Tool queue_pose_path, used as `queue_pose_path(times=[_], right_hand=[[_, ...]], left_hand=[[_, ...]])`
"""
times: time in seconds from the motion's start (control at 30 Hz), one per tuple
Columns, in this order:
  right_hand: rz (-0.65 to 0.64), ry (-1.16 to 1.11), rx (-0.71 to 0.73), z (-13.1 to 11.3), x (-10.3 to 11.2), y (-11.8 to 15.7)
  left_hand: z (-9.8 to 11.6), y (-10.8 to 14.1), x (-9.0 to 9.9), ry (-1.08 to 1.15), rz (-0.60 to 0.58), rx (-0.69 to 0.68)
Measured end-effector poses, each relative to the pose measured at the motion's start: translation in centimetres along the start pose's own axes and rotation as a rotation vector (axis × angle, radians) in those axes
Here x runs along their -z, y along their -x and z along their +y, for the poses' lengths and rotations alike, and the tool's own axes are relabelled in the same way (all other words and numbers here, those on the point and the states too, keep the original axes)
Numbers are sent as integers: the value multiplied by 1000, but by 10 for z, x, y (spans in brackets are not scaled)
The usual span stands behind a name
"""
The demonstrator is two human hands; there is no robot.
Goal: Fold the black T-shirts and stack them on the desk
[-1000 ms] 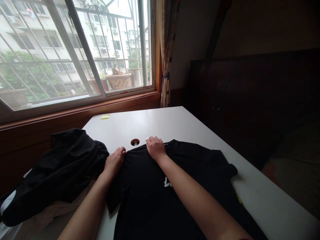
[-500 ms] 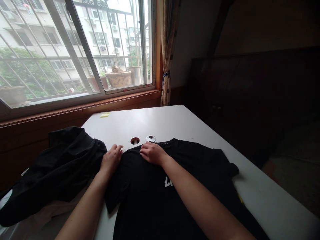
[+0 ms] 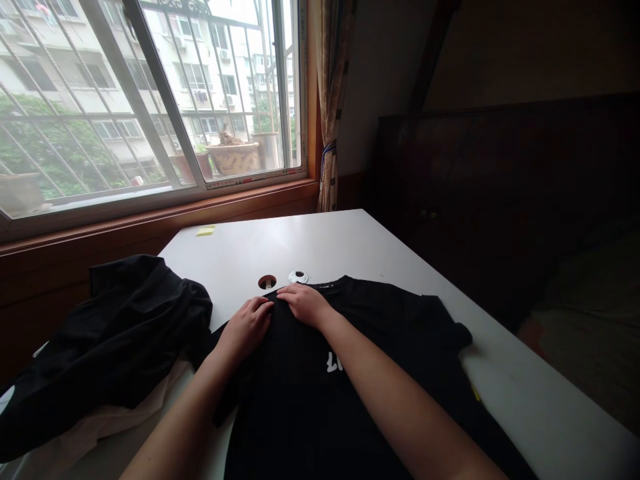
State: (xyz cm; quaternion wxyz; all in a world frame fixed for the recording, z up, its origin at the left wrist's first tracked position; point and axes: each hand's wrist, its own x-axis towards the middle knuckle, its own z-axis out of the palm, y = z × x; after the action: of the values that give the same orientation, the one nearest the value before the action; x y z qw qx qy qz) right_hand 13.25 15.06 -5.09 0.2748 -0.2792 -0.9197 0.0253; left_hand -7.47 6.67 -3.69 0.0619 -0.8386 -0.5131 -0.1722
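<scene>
A black T-shirt (image 3: 300, 400) with white lettering on its chest lies spread out, its collar toward the far side. My left hand (image 3: 249, 325) is at the shoulder seam on the left, fingers bent and closed on the fabric. Close beside it, my right hand (image 3: 304, 303) has its fingers closed on the same shoulder, near the collar. The fingertips of the two hands are a short gap apart. My right forearm crosses the shirt and covers part of the lettering. The left sleeve is partly hidden behind my left forearm.
The shirt rests on a white table (image 3: 320, 240). Another dark garment (image 3: 135, 333) lies crumpled at the left, with pale translucent material (image 3: 110, 420) under it. Beyond the collar are a round table hole (image 3: 267, 283) and a white ring-shaped cover (image 3: 299, 276). A yellow note (image 3: 205, 230) is at the far left.
My left hand has moved right and inward along the shoulder, from the sleeve side to beside my right hand. My right hand stays at nearly the same place on the shirt.
</scene>
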Motion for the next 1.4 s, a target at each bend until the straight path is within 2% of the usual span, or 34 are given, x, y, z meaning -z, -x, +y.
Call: queue_pose_path(times=[0.27, 0.43, 0.53, 0.63, 0.7, 0.83, 0.93, 1.0, 1.2, 1.27, 1.4], right_hand=[[-24, 107, -50, -6, 6, -1], [-16, 112, -48, -4, 23, 7], [90, 97, -143, 10, 43, 30], [221, 111, -362, 32, 64, 66], [231, 143, -462, 48, 76, 93], [18, 195, -506, 67, 90, 130], [-160, 199, -535, 70, 93, 136], [-230, 199, -552, 69, 93, 134], [-291, 199, -559, 73, 88, 126], [-298, 204, -557, 75, 86, 126], [-296, 207, -554, 77, 84, 127]], left_hand=[[-4, 1, -3, -36, -39, 22], [-1, 0, 2, -103, -92, 62], [-4, 1, 7, -150, -97, 123], [-7, 3, 13, -162, -85, 181], [-6, 4, 15, -165, -74, 205], [-1, 4, 16, -172, -67, 237], [1, 3, 16, -168, -71, 245], [-1, 4, 17, -167, -72, 252], [1, 2, 23, -216, -98, 240], [13, -1, 21, -230, -114, 198], [55, -7, 5, -132, -150, 89]])
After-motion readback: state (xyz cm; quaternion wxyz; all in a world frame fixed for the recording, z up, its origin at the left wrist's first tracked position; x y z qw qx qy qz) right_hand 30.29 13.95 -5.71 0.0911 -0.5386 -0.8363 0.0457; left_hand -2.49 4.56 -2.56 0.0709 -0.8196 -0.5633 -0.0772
